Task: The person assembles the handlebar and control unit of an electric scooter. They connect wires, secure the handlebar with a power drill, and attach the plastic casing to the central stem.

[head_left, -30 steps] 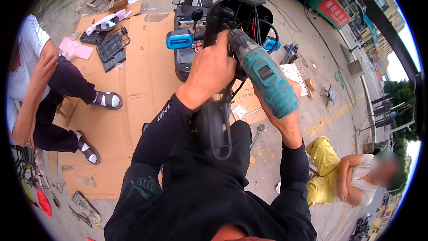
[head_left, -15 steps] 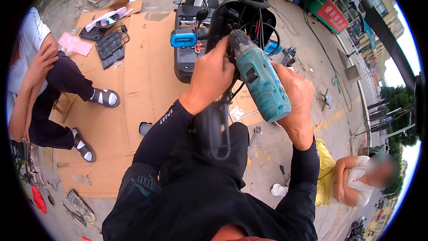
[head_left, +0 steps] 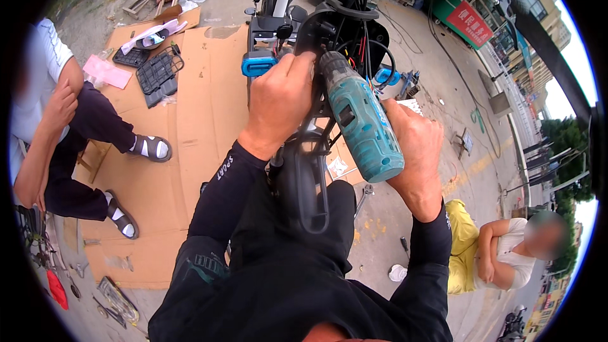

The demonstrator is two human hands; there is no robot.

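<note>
Shift since half a second ago: left hand (head_left: 278,104) has moved back from the chuck toward the left and curled up, its index finger no longer stretched along the tool; the drill (head_left: 361,123) has dropped slightly toward the wearer.
Right hand: wrist bent inward, knuckles up, closed around the drill's grip, which is mostly hidden beneath the body.
Left hand pose: back of the hand up, fingers folded against the scooter's front panel (head_left: 309,38); whether they pinch anything cannot be told.
Sleeves: tight, dark, smooth fabric reaching both wrists.
Drill: scuffed teal casing with a dark ribbed chuck, slanting up and left to the panel just beside the left hand; contact at its tip cannot be made out.
Scooter: glossy black plastic, with loose thin wires (head_left: 364,44), some red, right of the chuck; below, a rounded black part (head_left: 304,183) ends in a long loop.
Blue-cased part: boxy and shiny (head_left: 258,63), partly behind the left hand.
Ground: flat brown cardboard (head_left: 209,126) on the left, grey stained concrete (head_left: 380,240) on the right, with a metal wrench (head_left: 363,197) lying there.
On the cardboard: black latticed plastic tray (head_left: 159,71), pink sheet (head_left: 106,72).
Onlookers: one seated person at the left (head_left: 95,107), another at the right (head_left: 500,253), arms folded.
Far off: green stall with a red panel (head_left: 468,22), buildings and trees.
</note>
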